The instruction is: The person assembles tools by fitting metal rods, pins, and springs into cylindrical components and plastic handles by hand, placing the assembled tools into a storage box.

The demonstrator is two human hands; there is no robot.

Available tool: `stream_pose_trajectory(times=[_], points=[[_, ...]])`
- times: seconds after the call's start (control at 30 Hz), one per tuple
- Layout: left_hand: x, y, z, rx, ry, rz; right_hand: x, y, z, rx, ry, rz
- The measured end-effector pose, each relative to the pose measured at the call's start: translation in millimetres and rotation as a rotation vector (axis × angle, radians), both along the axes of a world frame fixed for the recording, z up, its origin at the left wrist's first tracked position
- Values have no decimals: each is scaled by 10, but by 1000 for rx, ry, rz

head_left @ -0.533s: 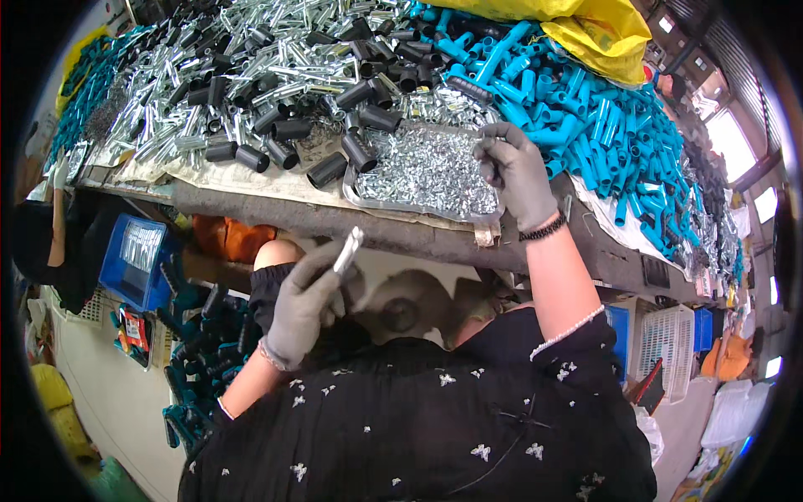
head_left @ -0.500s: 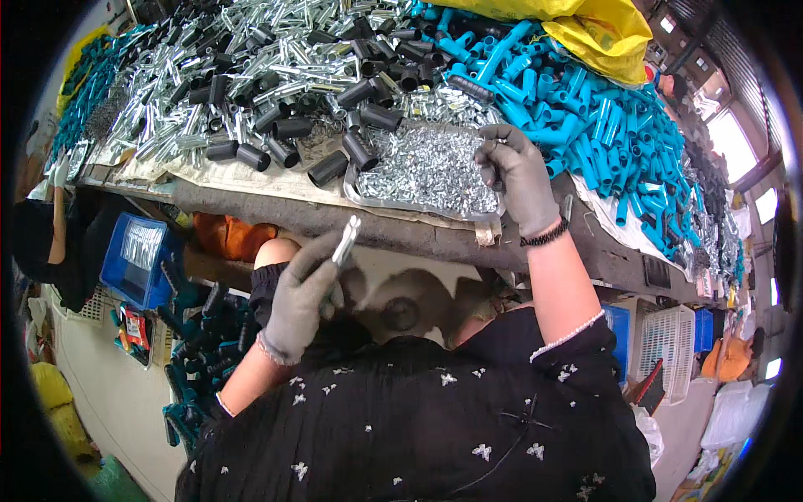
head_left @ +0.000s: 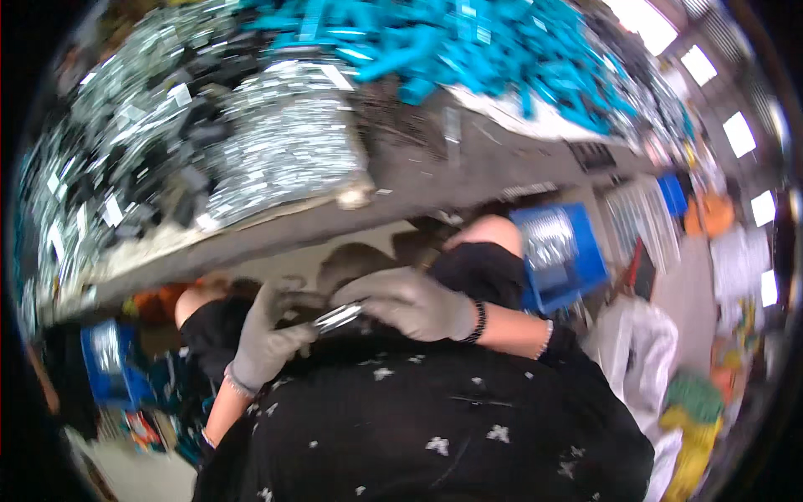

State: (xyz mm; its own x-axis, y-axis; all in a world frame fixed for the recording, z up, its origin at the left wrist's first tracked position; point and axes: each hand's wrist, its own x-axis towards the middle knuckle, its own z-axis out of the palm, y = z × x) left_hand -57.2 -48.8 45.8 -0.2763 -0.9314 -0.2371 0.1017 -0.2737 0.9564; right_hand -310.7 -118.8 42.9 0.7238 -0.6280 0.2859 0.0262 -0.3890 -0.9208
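Observation:
Low in front of my body, both gloved hands meet at a short, shiny silver metal tube-like piece (head_left: 339, 317). My left hand (head_left: 269, 341) grips one end, its thumb and fingers closed on it. From the other side, my right hand (head_left: 410, 306) closes its fingertips over the opposite end. Whether a smaller part sits in the right fingers is hidden by the glove and blur. Beyond my hands, a tray of small silver parts (head_left: 288, 138) rests on the bench.
The dark bench edge (head_left: 410, 201) runs beyond my knees. Blue-green plastic tubes (head_left: 502, 50) are heaped at the back, and metal rods with black sleeves (head_left: 125, 151) lie left. A blue crate (head_left: 565, 251) stands right, another blue crate (head_left: 113, 364) left, and a white sack (head_left: 631, 351) at lower right.
My right hand has come down from above the small-parts tray to the metal piece in my left hand. The view has swung to the right, and the picture is blurred.

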Motion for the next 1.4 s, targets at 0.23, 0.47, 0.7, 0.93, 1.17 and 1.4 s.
stream_pose_trajectory(times=[0.23, 0.47, 0.7, 0.93, 1.17, 1.4], points=[[-458, -139, -551, 83, -103, -199, -553, 341, -417, 195, 19, -173], [-669, -322, -523, 237, -318, -155, -2443, -409, -814, -110, 319, -1008], [-421, -209, -958, 11, -501, -57, -4882, -995, -2411, 150, 662, -1996], [-425, -198, -1043, 242, -395, 117, -4631, -1344, -2264, 189, 1440, -1602], [-535, -337, -925, 248, -377, 136, -4646, -1317, -2134, 97, 1599, -1529], [-502, -223, -639, 198, -268, 83, -3821, -737, -1294, 193, 261, -1445]])
